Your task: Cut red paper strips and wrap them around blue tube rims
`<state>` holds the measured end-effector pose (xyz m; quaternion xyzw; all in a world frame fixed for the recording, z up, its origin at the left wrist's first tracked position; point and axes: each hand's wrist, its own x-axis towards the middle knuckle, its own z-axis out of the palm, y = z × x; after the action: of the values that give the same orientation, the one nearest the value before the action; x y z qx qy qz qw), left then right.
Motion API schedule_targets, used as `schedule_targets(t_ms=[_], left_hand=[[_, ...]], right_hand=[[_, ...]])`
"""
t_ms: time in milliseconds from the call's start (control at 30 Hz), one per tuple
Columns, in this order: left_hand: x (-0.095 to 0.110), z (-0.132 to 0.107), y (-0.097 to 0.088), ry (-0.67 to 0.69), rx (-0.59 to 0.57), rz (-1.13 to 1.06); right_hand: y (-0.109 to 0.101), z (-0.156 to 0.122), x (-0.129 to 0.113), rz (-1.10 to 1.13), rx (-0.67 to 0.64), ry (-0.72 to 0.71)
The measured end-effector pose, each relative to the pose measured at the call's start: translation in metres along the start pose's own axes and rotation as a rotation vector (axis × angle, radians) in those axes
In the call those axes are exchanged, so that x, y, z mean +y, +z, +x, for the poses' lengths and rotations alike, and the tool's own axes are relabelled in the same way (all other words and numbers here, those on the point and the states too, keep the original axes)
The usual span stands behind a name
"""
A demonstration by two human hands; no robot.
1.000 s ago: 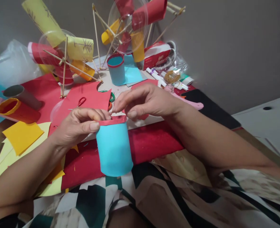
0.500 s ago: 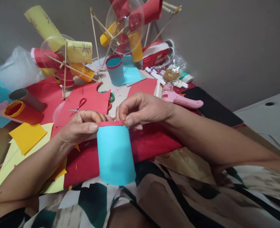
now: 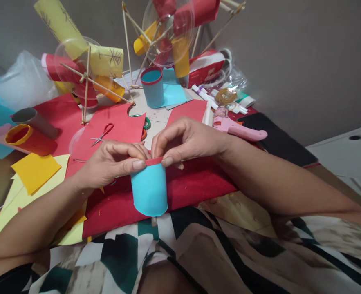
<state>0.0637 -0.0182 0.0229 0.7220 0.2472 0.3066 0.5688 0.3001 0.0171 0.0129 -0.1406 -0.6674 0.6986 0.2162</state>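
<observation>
A light blue paper tube (image 3: 150, 192) with a red paper strip (image 3: 154, 161) along its upper rim is held between my hands, close to my lap. My left hand (image 3: 115, 161) pinches the rim at its left side, thumb outside and fingers behind. On the right side of the same rim, my right hand (image 3: 184, 143) grips with thumb in front and fingertips reaching over the edge. The fingers hide part of the strip. Beyond my hands stands a similar blue tube with a red rim (image 3: 152, 90).
Red-handled scissors (image 3: 102, 134) lie on red paper (image 3: 119, 116) at left. A pink glue gun (image 3: 240, 130) rests at right. Two stick-and-disc wheels with paper tubes, a yellow-and-red one (image 3: 84, 75) and a red-and-orange one (image 3: 168, 36), stand behind. An orange tube (image 3: 34, 141) lies far left.
My left hand has shifted right along the red rim, closer to my right hand. The blue tube has tilted, so less of its side shows.
</observation>
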Motion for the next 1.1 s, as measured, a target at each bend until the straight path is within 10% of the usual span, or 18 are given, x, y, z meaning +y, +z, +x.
schedule_targets(t_ms=[700,1100], left_hand=[[-0.006,0.000,-0.006,0.023,0.002,-0.227],[0.005,0.001,0.005,-0.075,0.033,0.013]], right_hand=[[-0.006,-0.003,0.001,0.009,-0.005,-0.073],[0.005,-0.001,0.001,-0.114,-0.007,-0.028]])
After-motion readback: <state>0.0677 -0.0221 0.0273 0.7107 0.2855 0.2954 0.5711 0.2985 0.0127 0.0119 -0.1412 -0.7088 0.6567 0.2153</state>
